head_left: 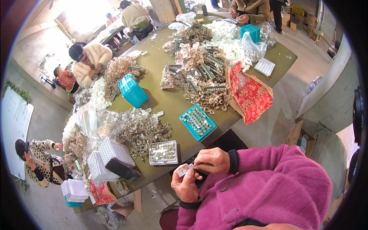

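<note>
My left hand point(185, 188) is closed round a small whitish rectangular piece point(185, 170), held between thumb and fingers above the table's near edge. Close beside it, my right hand point(213, 160) pinches at the piece's right end; whatever is between its fingertips is too small to name. A turquoise tray point(199, 138) with rows of small round pieces lies just beyond my hands. To its left stands a white tray point(163, 163) holding similar round silvery pieces.
Heaps of brownish, clear-wrapped pieces point(203, 76) cover much of the green table point(161, 103). Stacked racks point(132, 91), white boxes point(115, 151), a dark phone-like slab point(122, 170) and a red patterned cloth point(253, 96) lie about. Other people point(90, 61) sit around it.
</note>
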Demonstrator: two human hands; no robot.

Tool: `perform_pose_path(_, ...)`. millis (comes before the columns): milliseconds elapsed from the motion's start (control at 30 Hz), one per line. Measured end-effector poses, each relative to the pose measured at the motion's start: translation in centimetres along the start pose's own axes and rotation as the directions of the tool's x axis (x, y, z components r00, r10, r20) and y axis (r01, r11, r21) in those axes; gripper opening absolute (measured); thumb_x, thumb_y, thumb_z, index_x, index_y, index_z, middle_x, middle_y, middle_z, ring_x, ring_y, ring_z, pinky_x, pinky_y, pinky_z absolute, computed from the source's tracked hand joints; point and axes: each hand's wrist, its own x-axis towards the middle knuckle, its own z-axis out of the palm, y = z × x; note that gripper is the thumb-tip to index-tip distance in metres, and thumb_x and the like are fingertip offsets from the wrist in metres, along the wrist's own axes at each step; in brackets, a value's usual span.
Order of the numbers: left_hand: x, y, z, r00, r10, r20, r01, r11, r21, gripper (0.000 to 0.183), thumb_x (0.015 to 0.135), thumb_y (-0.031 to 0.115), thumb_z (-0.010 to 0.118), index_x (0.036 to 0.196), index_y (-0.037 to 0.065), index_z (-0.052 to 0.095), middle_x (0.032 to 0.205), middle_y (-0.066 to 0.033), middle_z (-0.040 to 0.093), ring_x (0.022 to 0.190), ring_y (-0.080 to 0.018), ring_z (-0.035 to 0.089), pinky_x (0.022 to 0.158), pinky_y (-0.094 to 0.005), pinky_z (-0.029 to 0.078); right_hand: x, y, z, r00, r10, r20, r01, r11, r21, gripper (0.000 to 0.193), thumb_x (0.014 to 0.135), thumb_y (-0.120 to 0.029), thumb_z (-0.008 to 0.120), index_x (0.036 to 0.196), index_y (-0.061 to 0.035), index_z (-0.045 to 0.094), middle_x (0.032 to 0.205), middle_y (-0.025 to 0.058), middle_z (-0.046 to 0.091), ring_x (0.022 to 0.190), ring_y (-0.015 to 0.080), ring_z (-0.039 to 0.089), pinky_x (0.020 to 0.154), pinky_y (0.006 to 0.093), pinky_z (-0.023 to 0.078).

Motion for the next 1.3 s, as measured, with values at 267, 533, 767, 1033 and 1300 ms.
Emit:
perform_pose_path(267,-0.1,-0.7,0.7,0.966,0.245,0.082,-0.258,0.903,0.344,0.028,0.089,-0.005,0.074,0.115,-0.004,0.064,0.094,-0.012,0.069,0.074,-0.0172,0.07,0.065,-0.0285,0.06,-0.1,-0.2,0.2,0.992,0.125,-0.035,-0.122,0.989,0.085,0.015,0.082,0.001,0.072,0.094,-0.0019,0.063,0.079,0.0107,0.061,0.067,0.0264,0.064,0.059,0.0338,0.052)
perform_pose_path(533,0.7,-0.2,-0.4,0.642,0.561,0.522,-0.712,0.184,0.677,0.025,0.085,-0.006,0.078,0.109,-0.001,0.071,0.097,-0.0098,0.066,0.076,-0.0153,0.07,0.063,-0.0269,0.058,0.0,0.0,-0.3,0.935,0.347,0.068,-0.353,0.927,0.126,0.014,0.087,-0.009,0.075,0.094,-0.0022,0.065,0.081,0.0103,0.066,0.071,0.0195,0.067,0.063,0.0322,0.053)
perform_pose_path(767,0.2,-0.9,-0.4,0.809,0.497,0.314,-0.582,0.607,0.54,0.025,0.085,-0.005,0.079,0.108,0.001,0.072,0.091,-0.0093,0.066,0.074,-0.0164,0.069,0.064,-0.0284,0.058,0.0,-0.1,-0.6,0.795,0.521,0.311,-0.606,0.709,0.36,0.012,0.099,-0.014,0.067,0.097,-0.0015,0.067,0.077,0.002,0.065,0.065,0.0071,0.06,0.057,0.0254,0.049)
perform_pose_path(1033,-0.3,-1.4,-0.2,0.951,0.28,0.13,-0.303,0.925,0.228,0.026,0.091,-0.005,0.07,0.116,-0.003,0.061,0.096,-0.0122,0.066,0.074,-0.0183,0.067,0.062,-0.0295,0.058,-0.3,0.0,0.1,0.679,0.608,0.411,-0.711,0.404,0.576,0.019,0.1,-0.021,0.067,0.092,-0.0045,0.064,0.074,-0.0005,0.061,0.057,0.0058,0.054,0.05,0.0228,0.044)
perform_pose_path(1300,-0.2,-2.1,-0.7,0.986,0.156,0.056,-0.157,0.987,0.012,0.03,0.094,0.001,0.068,0.122,0.0,0.057,0.095,-0.0122,0.068,0.072,-0.017,0.064,0.059,-0.0271,0.054,-0.2,-0.5,0.1,0.647,0.632,0.426,-0.731,0.355,0.582,0.019,0.1,-0.021,0.067,0.092,-0.0039,0.064,0.075,0.0,0.061,0.055,0.0061,0.054,0.05,0.022,0.044)
